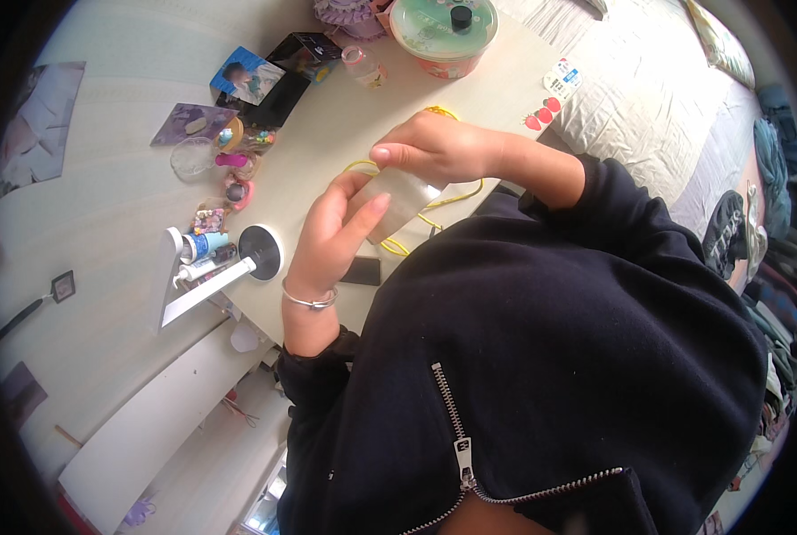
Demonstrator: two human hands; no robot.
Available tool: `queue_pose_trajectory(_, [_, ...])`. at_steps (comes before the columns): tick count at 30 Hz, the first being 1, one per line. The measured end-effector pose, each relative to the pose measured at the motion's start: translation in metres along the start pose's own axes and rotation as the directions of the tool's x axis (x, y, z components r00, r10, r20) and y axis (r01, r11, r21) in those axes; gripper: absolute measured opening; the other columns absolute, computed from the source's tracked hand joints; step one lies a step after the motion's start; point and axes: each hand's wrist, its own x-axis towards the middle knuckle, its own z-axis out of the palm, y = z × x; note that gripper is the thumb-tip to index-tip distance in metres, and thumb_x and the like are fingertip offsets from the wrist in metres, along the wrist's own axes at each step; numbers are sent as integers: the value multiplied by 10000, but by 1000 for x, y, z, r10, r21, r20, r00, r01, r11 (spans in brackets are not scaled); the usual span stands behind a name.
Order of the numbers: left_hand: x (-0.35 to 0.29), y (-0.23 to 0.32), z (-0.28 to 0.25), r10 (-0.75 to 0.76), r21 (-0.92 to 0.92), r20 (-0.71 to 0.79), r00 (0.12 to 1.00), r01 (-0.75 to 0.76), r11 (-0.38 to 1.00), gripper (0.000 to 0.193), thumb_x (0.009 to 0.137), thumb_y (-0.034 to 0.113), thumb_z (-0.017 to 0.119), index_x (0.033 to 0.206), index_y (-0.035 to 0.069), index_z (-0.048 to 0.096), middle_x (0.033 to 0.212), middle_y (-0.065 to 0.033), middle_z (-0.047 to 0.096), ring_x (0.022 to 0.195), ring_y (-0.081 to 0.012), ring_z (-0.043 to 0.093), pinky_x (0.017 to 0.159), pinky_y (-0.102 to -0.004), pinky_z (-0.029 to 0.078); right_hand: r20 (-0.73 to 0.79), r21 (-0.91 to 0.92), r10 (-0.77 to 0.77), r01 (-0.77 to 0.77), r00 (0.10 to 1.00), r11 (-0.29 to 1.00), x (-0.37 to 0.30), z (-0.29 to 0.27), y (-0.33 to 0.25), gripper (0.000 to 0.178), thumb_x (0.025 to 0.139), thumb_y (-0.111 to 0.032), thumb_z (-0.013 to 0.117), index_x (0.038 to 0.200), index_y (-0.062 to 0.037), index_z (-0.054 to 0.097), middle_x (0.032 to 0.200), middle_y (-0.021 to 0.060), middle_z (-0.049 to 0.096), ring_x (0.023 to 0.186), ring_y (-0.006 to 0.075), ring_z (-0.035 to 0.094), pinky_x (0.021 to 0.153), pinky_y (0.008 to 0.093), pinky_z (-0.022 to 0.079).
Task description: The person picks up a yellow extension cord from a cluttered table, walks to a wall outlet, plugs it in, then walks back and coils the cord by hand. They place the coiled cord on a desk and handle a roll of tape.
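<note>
Both hands hold a pale, silvery flat thing (404, 207) with straight edges, tilted above the table. Its exact kind is unclear. My left hand (329, 230), with a silver bangle at the wrist, grips its left side, thumb on the upper face and fingers behind. At its far end, my right hand (436, 147) is closed over the edge with the thumb stretched toward the left; its other fingertips are hidden. A yellow cord (470, 193) loops around behind the thing and both hands. Beneath my left hand, a dark rectangular object (361, 270) lies on the table.
A round tub with a green lid (443, 31) and a small clear pink bottle (363, 67) stand at the table's far side. Left are a white stand with a dark round base (261, 252), small bottles, and trinkets. A bed (635, 89) lies to the right.
</note>
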Motion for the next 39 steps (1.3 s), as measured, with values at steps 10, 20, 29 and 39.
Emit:
queue_pose_trajectory(10, [7,2,8,-6,59,-91,996,12,998,331,907,270,611,1033,-32,561,857,-11,577,773,-53,506,686,-193,412,18,136,43,-45,999,990,-3,-2,7,556,998,-446,379,690,0,501,521,30,408,499,119,393,482,306,379])
queue_pose_trajectory(20, [4,8,9,79,203,-11,997,-75,976,325,899,209,553,1070,-66,535,950,-125,604,884,-153,563,791,-290,447,1,209,26,-26,1000,978,-8,-5,23,504,1003,-442,369,890,-14,610,590,-35,440,540,63,411,484,235,359])
queue_pose_trajectory(29, [-3,16,6,16,31,69,997,-18,999,409,928,188,510,1253,-57,461,1026,-67,594,945,-102,540,861,-236,419,-13,282,8,-4,1000,959,-10,-6,32,508,1017,-417,323,959,-12,623,700,-22,525,566,48,454,485,197,381])
queue_pose_trajectory(39, [-4,16,9,178,138,-38,983,-171,976,410,863,190,675,1172,-49,551,1051,-68,604,945,-106,557,849,-248,440,74,486,-93,45,993,873,-5,-11,22,477,1003,-420,361,1085,-7,584,918,32,575,863,100,516,764,252,439])
